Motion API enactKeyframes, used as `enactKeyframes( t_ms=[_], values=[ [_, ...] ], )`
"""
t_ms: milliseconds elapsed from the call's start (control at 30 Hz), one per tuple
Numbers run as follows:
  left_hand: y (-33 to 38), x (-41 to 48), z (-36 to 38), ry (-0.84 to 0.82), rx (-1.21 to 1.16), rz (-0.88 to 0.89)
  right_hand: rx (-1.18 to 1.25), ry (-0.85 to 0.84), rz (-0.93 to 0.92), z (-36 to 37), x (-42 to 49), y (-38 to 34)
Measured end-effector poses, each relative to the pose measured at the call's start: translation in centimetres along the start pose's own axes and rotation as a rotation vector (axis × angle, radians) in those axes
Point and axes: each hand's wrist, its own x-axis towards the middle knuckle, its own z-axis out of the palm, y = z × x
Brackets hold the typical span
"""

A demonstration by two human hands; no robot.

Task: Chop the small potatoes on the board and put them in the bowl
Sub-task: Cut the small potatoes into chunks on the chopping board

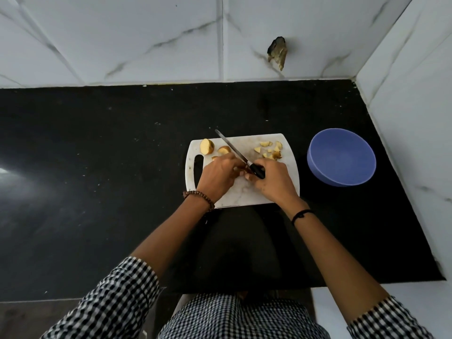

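Note:
A white cutting board (259, 192) lies on the black counter. My right hand (272, 179) grips the black handle of a knife (233, 150), whose blade points up and left across the board. My left hand (220, 174) sits beside the handle with fingers curled over a potato piece that is mostly hidden. A halved potato (207, 146) and a smaller piece (224, 150) lie at the board's top left. Several chopped potato chunks (270, 150) are gathered at the top right. The blue bowl (341, 160) stands right of the board and looks empty.
The black counter (97, 167) stretches far to the left and behind the board. White marble-look wall tiles close off the back and right, with a broken hole (277, 52) in the back wall. My checked shirt fills the bottom edge.

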Motion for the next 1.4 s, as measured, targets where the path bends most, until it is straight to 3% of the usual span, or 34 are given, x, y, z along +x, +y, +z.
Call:
enactKeyframes(
  t_ms=[367,633,1400],
  values=[
    [0.7,-1.4,0.7,0.078,-0.012,-0.073,0.164,0.112,0.153,0.5,-2.9,0.6],
    [0.6,-1.5,0.9,0.079,-0.063,-0.03,0.157,0.012,0.278,1.3,-6.9,-0.4],
    [1.9,-0.8,2.3,0.053,-0.003,-0.133,0.034,-0.054,0.301,1.9,-7.9,-0.6]
  ],
)
